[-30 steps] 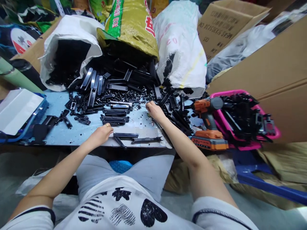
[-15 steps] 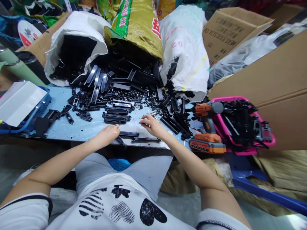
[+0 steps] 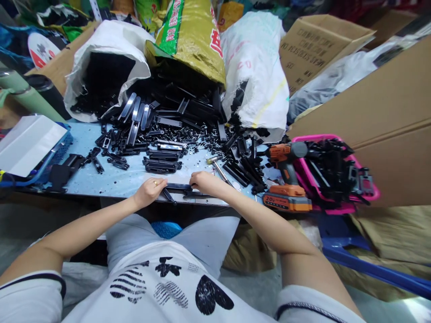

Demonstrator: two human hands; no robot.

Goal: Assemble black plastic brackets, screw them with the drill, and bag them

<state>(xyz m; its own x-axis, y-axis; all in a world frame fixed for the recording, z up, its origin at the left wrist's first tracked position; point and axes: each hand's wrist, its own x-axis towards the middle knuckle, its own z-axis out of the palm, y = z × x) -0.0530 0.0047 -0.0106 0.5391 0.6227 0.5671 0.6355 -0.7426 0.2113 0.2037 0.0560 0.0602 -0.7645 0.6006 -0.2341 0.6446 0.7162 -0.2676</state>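
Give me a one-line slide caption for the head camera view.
Both hands, left hand and right hand, rest on flat black strips at the table edge, cordless drill nearby.

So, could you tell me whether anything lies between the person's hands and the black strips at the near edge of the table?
Nothing visible does. The left hand and right hand already rest on the black strips at the table edge; the cordless drill sits off to the right.

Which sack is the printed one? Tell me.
The middle sack: yellow-green with red and white print, lying over the black parts. The left sack is plain white; the right sack is white with only faint marks.
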